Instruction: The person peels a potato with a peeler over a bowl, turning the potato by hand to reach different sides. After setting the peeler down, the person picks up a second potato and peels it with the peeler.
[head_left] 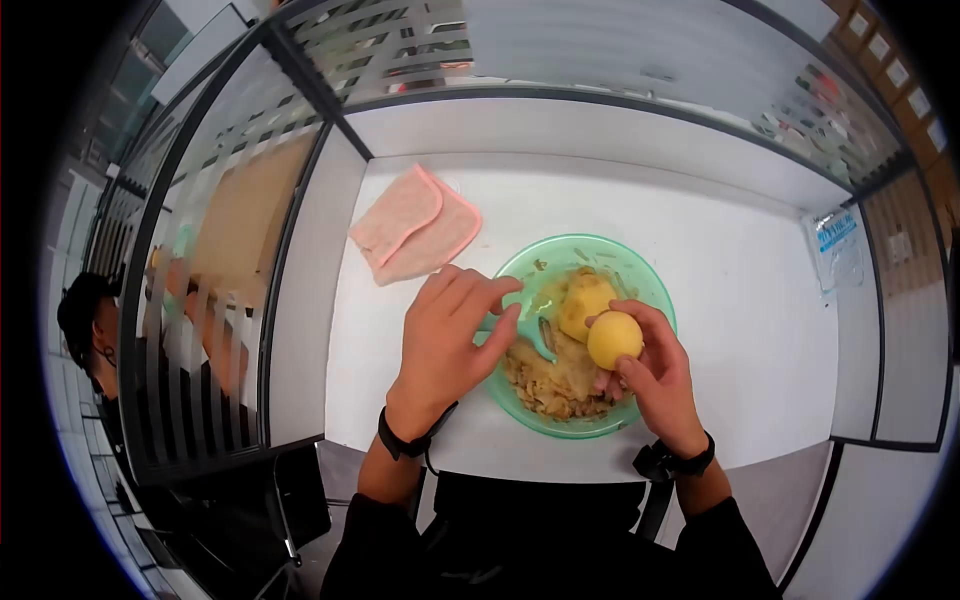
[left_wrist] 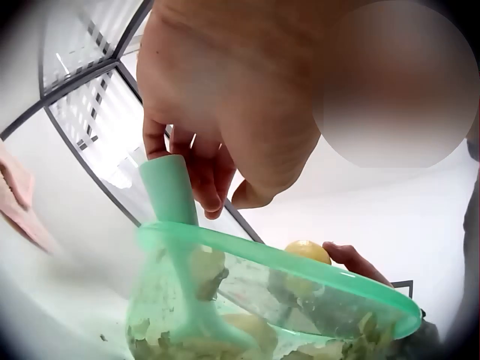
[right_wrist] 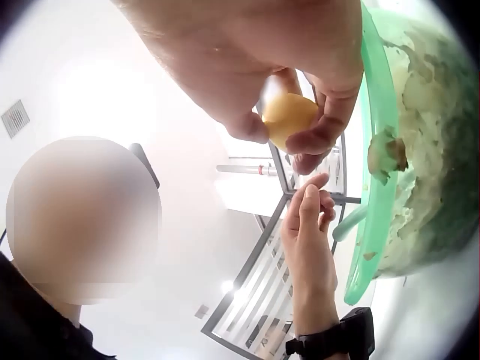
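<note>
A yellow, peeled-looking round piece (head_left: 615, 341) is pinched between the thumb and fingers of the right hand (head_left: 665, 385), above the right side of a green bowl (head_left: 574, 430). Inside the bowl lie another yellow piece (head_left: 586, 303) and many peel scraps (head_left: 560, 388). A green peeler (left_wrist: 166, 187) leans in the bowl, its handle over the left rim. The left hand (head_left: 445, 345) hovers over that rim beside the handle, fingers bent and thumb apart, holding nothing; in the left wrist view the handle end is just below its fingers.
A folded pink-edged cloth (head_left: 415, 225) lies at the back left of the white table (head_left: 740, 300). Low white walls with glass panels surround it. A plastic packet (head_left: 838, 245) is at the right wall. Behind the left glass is a person in a black cap (head_left: 90, 310).
</note>
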